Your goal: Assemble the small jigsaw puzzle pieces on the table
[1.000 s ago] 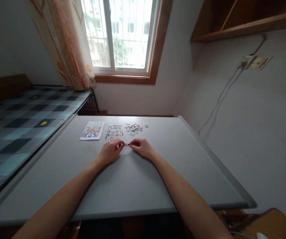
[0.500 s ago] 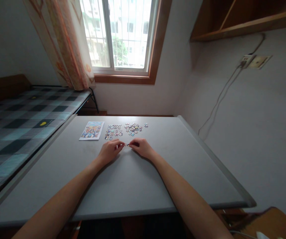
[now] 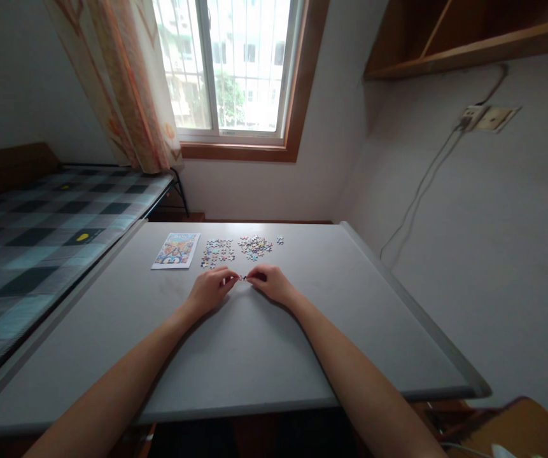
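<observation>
My left hand (image 3: 211, 287) and my right hand (image 3: 271, 283) meet above the middle of the white table (image 3: 235, 356), fingertips almost touching. Each is closed in a pinch on a small jigsaw puzzle piece (image 3: 244, 278), mostly covered by the fingers; whether the two pieces are joined I cannot tell. Just beyond my left hand, puzzle pieces lie spread in loose rows (image 3: 219, 251). A denser pile of puzzle pieces (image 3: 255, 247) sits beyond my right hand, and a few pieces (image 3: 280, 240) lie apart to its right. The printed picture sheet (image 3: 176, 250) rests flat at the left.
A bed with a checked cover (image 3: 87, 210) stands along the table's left side. Behind the table are a window (image 3: 249, 70) and a curtain (image 3: 130, 95). A cable (image 3: 417, 194) hangs down the right wall from a socket. A wooden chair (image 3: 522, 432) is at the lower right.
</observation>
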A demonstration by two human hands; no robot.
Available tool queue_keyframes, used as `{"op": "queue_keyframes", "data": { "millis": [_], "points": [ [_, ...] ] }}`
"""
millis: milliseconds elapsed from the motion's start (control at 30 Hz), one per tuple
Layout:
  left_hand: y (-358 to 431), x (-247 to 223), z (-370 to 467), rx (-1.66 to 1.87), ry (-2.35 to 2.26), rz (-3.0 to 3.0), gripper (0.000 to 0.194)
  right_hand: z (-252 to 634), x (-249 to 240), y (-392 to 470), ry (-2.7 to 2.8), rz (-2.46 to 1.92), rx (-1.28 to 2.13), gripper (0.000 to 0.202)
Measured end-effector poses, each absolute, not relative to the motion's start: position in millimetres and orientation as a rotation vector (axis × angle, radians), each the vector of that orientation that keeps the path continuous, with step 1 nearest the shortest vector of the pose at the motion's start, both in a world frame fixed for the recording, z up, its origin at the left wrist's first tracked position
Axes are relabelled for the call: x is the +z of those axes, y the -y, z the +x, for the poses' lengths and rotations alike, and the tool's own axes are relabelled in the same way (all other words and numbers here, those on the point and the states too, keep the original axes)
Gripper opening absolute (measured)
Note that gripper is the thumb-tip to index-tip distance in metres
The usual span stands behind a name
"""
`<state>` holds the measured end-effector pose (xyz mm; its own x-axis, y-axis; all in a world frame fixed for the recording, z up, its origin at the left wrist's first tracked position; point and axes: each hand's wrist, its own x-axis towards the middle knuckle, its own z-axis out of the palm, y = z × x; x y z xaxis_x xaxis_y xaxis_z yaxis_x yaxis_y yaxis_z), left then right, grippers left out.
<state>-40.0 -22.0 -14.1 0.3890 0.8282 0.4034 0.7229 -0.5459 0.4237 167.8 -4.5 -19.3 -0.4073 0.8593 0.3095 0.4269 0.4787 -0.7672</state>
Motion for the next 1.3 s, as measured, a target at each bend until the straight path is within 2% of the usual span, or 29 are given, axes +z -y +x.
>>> {"op": "queue_keyframes", "data": {
  "millis": [367, 1300],
  "points": [
    [22.1, -11.7, -38.6, 0.877, -1.408, 2.472, 0.024, 167.5, -20.3, 3.6, 2.006, -1.056, 0.765, 0.012],
    [20.4, -14.2, -40.5, 0.837, -1.327, 2.444, 0.019, 168.9, -14.9, 6.5, 2.039, -1.057, 0.783, 0.008]
  ]
}}
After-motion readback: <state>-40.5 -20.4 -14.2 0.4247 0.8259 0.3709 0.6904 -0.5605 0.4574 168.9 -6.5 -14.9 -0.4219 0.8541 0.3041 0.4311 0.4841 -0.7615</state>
